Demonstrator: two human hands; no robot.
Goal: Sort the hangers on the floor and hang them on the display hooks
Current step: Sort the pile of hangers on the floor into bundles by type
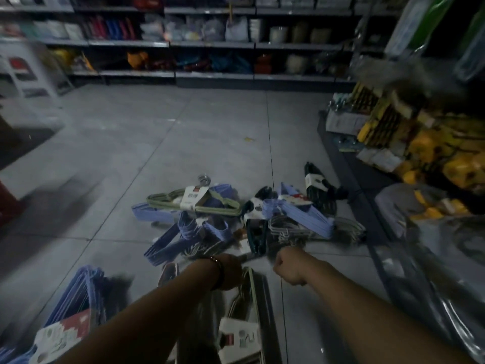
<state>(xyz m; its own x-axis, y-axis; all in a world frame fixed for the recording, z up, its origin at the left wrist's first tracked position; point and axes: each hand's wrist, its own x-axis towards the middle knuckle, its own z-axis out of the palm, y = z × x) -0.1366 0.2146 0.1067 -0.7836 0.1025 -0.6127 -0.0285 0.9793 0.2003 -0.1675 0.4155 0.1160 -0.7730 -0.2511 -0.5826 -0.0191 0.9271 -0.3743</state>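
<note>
A pile of bundled hangers (236,219) lies on the tiled floor: pale green ones with a white label (194,200), blue ones (189,232), dark green ones (317,187) and grey wire ones (286,229). My left hand (228,269) is closed on the hooks of a pale labelled hanger bundle (246,311) that hangs below it. My right hand (288,266) is a fist at the near edge of the pile, closed on the blurred hooks of the grey wire hangers. Another blue bundle with a red-and-white label (76,306) sits at the lower left beside my left arm.
Stocked shelves (210,74) line the far wall. On the right, a display base (367,179) juts out with yellow goods (433,153) stacked on it. A white stool (29,74) stands at the far left, and a red object (8,203) sits at the left edge.
</note>
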